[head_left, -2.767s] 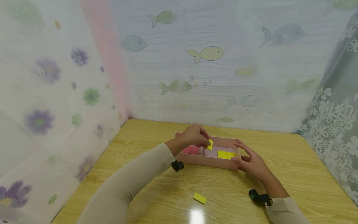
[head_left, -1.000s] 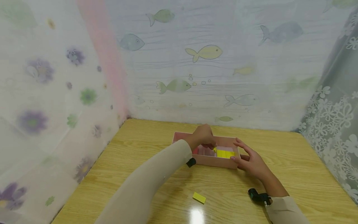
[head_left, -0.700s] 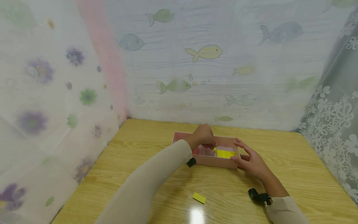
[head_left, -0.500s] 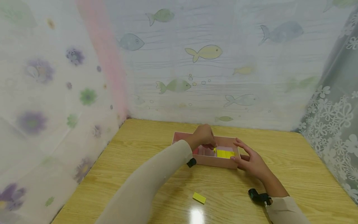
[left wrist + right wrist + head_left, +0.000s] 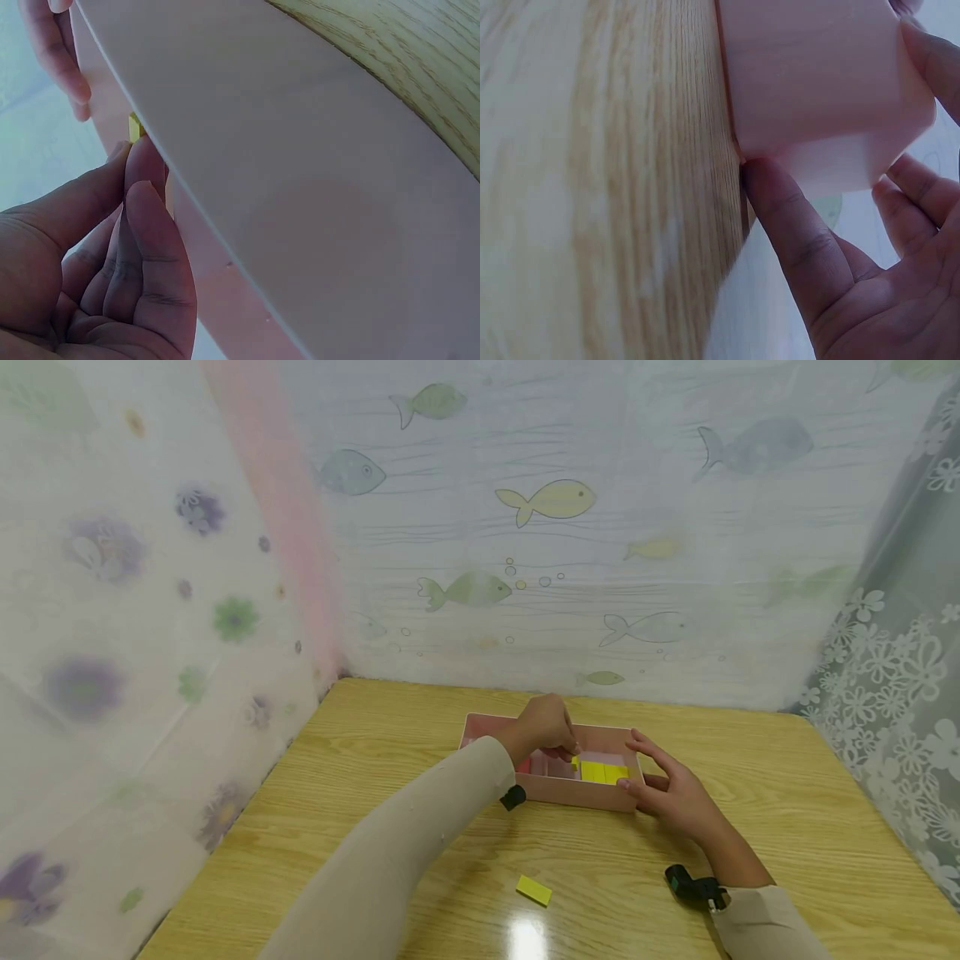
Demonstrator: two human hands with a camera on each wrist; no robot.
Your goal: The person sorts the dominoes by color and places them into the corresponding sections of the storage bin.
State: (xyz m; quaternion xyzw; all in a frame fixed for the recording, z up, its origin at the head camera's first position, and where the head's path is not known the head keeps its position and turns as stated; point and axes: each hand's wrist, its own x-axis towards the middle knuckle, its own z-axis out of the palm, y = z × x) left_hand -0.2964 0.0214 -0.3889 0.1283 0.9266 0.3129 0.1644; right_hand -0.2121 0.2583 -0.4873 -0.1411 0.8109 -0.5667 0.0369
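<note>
A shallow pink box point(image 5: 577, 794) stands on the wooden table. Reaching into it, my left hand point(image 5: 547, 727) pinches a small yellow tile point(image 5: 575, 762) between thumb and fingers. In the left wrist view the same tile's end point(image 5: 135, 127) pokes up past the fingertips, its lower part hidden. Just right of it, inside the box, lies a row of yellow tiles point(image 5: 603, 772). My right hand point(image 5: 678, 789) holds the box's right end, thumb at the near corner and fingers at the far side. Reddish-pink tiles point(image 5: 524, 765) show partly behind my left wrist.
One loose yellow tile point(image 5: 534, 891) lies on the table point(image 5: 420, 877) in front of the box. A curtain with printed fish point(image 5: 480, 527) hangs behind the table. Flowered cloth point(image 5: 112, 610) covers the left side, and a lace-patterned curtain hangs at the right.
Since the oldest frame my left hand has moved right and lower with the yellow tile, up beside the row. Over the last second it has barely shifted. My right hand stays put.
</note>
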